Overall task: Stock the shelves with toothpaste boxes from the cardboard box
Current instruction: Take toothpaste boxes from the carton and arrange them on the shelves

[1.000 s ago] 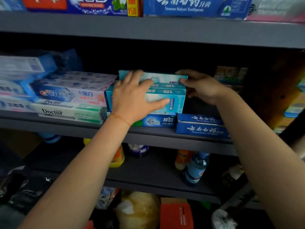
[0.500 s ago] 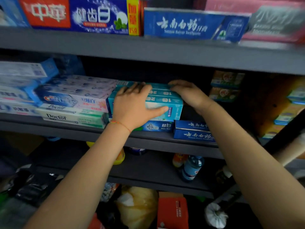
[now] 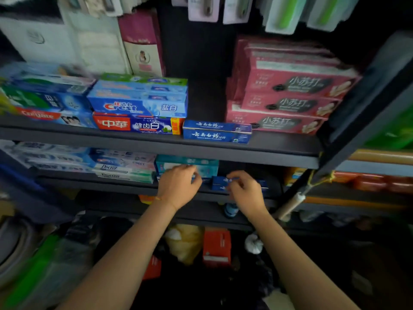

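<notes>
Facing a dark metal shelving unit (image 3: 245, 151), several tiers deep. Upper shelf loaded with pink boxes (image 3: 288, 101) to the right, a blue Crest stack (image 3: 138, 101) toward the left, a dark blue box (image 3: 216, 132) at the front edge between them. Below, on the middle shelf (image 3: 125, 185), teal toothpaste boxes (image 3: 187, 165) stacked just beside the pale Doctor boxes (image 3: 125, 172), with dark blue boxes (image 3: 220, 183) on their right. Left hand (image 3: 178, 186) in front of the teal stack, fingers loosely curled and touching its face; gripping or merely resting, cannot tell through the blur. Right hand (image 3: 244, 190) over the low dark blue boxes, fingers bent against them; whether pinching one, likewise cannot tell. Judging by this, placing step about finished, teal boxes seated and only being squared up. No cardboard box clearly in view; only dim clutter low in the frame. Next move likely calls for letting go, reaching down for more stock, and filling the gap above the dark blue boxes without toppling the teal stack.
</notes>
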